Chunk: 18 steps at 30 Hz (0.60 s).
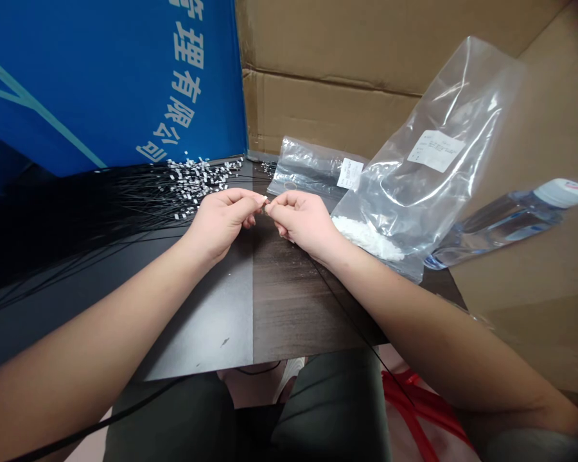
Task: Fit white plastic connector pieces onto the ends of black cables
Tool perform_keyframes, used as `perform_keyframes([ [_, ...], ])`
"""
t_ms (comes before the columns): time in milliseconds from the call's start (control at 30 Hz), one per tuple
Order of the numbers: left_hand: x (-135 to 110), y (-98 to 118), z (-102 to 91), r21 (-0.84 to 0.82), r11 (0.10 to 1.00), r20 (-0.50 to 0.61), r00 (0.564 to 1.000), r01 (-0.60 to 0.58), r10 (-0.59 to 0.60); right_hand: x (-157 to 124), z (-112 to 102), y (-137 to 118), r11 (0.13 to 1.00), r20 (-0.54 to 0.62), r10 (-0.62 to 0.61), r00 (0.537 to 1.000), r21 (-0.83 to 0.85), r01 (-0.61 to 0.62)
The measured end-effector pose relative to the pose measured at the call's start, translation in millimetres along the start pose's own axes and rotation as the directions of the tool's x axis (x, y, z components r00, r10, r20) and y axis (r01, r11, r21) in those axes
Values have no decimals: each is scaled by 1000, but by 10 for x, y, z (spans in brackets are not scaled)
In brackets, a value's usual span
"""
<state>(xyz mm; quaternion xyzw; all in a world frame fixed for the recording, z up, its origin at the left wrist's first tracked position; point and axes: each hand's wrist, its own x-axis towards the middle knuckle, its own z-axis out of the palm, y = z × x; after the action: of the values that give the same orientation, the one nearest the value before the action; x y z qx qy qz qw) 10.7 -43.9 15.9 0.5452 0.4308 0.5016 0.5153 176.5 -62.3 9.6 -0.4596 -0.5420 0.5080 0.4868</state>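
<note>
My left hand point(221, 221) and my right hand point(306, 221) meet fingertip to fingertip just above the table. A small white connector point(264, 198) shows at the pinched fingers of my left hand. My right hand is closed in a pinch on a thin black wire point(340, 292), which runs from under it down past the table's front edge. Where the wire and the connector meet is covered by my fingers. To the left lies a thick bundle of black wires point(139, 192), many with white connectors point(197, 176) on their ends.
A tall clear bag point(443, 115) with small white parts point(368, 237) inside stands to the right, its label facing me. A flat labelled bag point(308, 167) lies behind my hands. A water bottle point(505, 218) leans at the far right. Blue board point(101, 77) and cardboard point(337, 38) wall the back.
</note>
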Motion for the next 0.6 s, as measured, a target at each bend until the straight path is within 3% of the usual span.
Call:
perform_keyframes([
  [600, 21, -20, -11, 4, 1000, 6, 1000, 17, -17, 10, -3, 15, 1000, -5, -1, 1000, 17, 1],
])
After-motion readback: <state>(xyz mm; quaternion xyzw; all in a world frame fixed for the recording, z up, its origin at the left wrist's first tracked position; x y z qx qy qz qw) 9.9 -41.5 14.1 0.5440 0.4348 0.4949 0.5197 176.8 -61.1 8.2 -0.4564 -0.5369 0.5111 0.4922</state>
